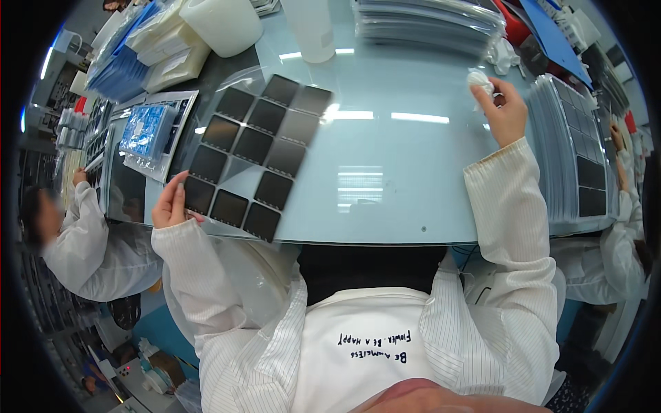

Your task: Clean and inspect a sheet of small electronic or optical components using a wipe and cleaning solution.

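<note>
While the left hand [172, 202] pinches the sheet [253, 147] at its lower-left edge, thumb and fingers closed on it, the rest extends forward and right of the fingertips, over the table [385, 165]. The right hand [506, 113], well apart, grips a wad [479, 84] between thumb and fingers.

Left grip [172, 203] pinched, right grip [506, 113] curled, forearms [508, 196] apart

Panel sheet [254, 146] left of wad [478, 80]; stack [577, 144] farther right.
</note>
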A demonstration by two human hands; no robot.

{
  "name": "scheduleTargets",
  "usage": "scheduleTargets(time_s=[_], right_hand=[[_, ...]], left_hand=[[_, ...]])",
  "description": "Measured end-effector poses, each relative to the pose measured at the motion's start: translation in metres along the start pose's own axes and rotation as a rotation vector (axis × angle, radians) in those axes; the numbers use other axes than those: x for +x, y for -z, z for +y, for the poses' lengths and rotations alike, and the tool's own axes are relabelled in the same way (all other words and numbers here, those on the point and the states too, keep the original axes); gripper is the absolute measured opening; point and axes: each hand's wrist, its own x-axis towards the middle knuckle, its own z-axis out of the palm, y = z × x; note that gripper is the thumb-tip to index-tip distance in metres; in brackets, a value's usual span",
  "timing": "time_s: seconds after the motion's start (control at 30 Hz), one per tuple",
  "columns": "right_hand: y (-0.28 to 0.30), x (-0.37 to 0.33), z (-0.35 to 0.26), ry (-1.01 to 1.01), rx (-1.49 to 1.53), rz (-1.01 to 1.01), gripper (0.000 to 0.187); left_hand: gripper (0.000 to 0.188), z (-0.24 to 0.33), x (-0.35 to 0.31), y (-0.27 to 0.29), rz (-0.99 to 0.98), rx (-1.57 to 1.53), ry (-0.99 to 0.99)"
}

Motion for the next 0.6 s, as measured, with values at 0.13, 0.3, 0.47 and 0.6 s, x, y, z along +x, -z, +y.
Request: scheduleTargets(time_s=[0.13,0.3,0.47,0.6], right_hand=[[0.014,0.016,0.022,-0.061,-0.043,0.133,0.039],[0.028,0.024,0.055,-0.049,-0.287,0.185,0.046],[0.026,0.018,0.01,-0.144,-0.571,0.178,0.061],[0.017,0.038,-0.021,0.266,-0.55,0.197,0.072]], left_hand=[[0.027,-0.034,0.031,0.015,0.077,-0.09,0.032],[0.027,-0.046,0.063,-0.01,0.141,-0.117,0.081],[0.029,-0.029,0.066,-0.031,0.232,-0.067,0.106],[0.036,-0.058,0.077,-0.017,0.436,0.659,-0.305]])
